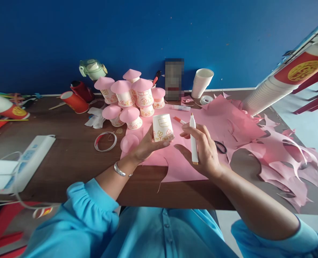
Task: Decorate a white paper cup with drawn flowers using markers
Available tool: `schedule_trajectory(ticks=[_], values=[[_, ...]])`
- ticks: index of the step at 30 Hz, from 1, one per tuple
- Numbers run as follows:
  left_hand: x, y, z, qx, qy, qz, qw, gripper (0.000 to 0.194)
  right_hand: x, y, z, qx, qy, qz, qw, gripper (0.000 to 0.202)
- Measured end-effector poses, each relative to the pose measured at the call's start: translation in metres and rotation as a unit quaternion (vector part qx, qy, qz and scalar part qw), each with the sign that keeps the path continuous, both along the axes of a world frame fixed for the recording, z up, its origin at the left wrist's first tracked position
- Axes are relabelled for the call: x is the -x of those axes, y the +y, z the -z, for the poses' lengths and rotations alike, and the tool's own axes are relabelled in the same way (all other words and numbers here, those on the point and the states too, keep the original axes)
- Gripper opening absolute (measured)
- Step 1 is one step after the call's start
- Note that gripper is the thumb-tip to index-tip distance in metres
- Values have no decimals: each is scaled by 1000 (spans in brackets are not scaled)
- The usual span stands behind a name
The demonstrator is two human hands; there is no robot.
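Observation:
My left hand [146, 145] grips a white paper cup [162, 128] turned upside down, with yellow and orange flowers and a window-like outline drawn on its side. To the right of it, my right hand [204, 148] is closed around a white marker [193, 143], its brownish tip pointing up and away from the cup. Several cups with pink cone roofs [121, 87] stand stacked behind my left hand. Close to that wrist lies a loose pink cone [129, 143]. An orange marker [179, 120] rests on the pink paper [185, 171] beneath my hands.
Pink paper scraps [285, 157] cover the table's right side, beside black-handled scissors [221, 147]. At the back stands a stack of white cups [202, 83]. Left are a tape roll [105, 141], a red cup [75, 102] and a power strip [31, 161]. A long cup stack [277, 86] leans at right.

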State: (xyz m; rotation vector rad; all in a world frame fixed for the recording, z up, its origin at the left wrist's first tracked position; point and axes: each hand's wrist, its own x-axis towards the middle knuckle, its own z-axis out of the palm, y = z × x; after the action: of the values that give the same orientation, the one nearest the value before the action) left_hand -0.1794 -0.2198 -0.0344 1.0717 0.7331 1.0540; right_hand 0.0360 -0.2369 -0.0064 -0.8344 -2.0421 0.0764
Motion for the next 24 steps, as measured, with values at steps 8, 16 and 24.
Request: schedule_trajectory(ticks=[8, 16, 24], values=[[-4, -3, -9, -20, -26, 32, 999, 56, 2, 4, 6, 10, -30, -15, 999, 51], [-5, -3, -12, -8, -23, 34, 999, 54, 4, 3, 5, -8, 0, -26, 1000, 40], [0, -1, -5, -42, -38, 77, 995, 50, 2, 4, 10, -19, 7, -10, 1000, 38]])
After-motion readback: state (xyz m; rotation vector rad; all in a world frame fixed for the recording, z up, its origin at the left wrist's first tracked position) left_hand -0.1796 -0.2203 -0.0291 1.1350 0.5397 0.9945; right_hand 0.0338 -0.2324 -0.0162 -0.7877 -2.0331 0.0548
